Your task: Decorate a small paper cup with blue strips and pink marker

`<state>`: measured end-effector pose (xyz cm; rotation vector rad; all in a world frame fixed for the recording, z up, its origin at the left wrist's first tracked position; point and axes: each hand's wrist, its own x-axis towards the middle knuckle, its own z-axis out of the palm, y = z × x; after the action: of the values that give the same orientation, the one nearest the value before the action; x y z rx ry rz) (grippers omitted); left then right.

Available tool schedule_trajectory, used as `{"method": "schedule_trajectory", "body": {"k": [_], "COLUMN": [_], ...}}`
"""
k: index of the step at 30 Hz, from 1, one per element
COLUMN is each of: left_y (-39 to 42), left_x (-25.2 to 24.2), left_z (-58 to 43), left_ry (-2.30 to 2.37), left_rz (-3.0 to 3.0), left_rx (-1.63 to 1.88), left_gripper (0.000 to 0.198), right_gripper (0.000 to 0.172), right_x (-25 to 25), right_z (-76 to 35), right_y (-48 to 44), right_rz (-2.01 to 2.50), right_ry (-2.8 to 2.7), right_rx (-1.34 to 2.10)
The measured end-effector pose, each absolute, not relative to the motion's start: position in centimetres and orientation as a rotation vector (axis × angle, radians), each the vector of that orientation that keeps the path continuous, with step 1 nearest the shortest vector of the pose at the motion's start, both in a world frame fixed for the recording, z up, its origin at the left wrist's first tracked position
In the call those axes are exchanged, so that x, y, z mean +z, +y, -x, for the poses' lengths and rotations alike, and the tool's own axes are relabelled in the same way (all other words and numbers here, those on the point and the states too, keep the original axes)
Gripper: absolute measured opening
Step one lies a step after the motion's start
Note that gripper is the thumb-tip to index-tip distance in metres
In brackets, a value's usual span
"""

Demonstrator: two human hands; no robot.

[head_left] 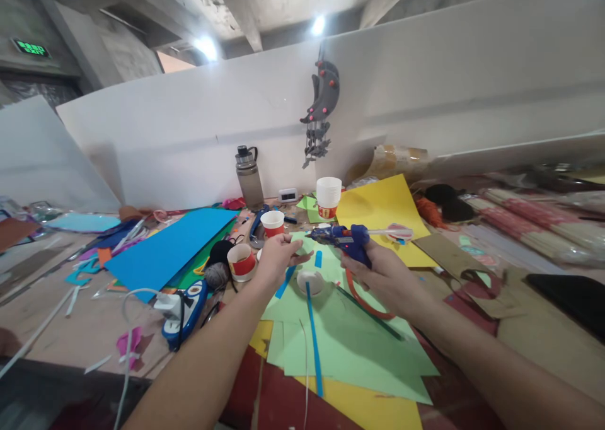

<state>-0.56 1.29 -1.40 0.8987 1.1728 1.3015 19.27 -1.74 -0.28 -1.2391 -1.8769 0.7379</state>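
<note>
My right hand (385, 275) is wrapped around the grip of a blue hot glue gun (352, 239), whose nozzle points left. A glue stick (380, 232) sticks out of its back end. Just left of the nozzle is my left hand (282, 256), thumb and fingers drawn together; what they pinch, if anything, is too small to make out. Below both hands lies a small white paper disc (310, 282) with a narrow blue paper strip (314, 342) running from it toward me. Short blue pieces lie nearby on light green paper sheets (359, 354).
Red-and-white paper cups (242, 263) stand left of my hands, and stacked cups (328, 197) behind them. A blue power strip (186, 316) with a white cable lies at left. Behind are a bottle (249, 181) and yellow card (382, 212). A black phone-like slab (570, 301) lies right.
</note>
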Motion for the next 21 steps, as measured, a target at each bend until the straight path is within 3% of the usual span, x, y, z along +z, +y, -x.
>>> {"method": "schedule_trajectory", "body": {"k": [21], "left_y": [1.01], "left_x": [-1.38], "left_z": [0.42], "left_ry": [1.122], "left_rz": [-0.918], "left_rx": [1.295], "left_gripper": [0.015], "right_gripper": [0.029], "right_x": [-0.06], "right_z": [-19.21], "right_y": [-1.8], "right_rz": [1.355], "right_ry": [-1.986], "right_rx": [0.57]}}
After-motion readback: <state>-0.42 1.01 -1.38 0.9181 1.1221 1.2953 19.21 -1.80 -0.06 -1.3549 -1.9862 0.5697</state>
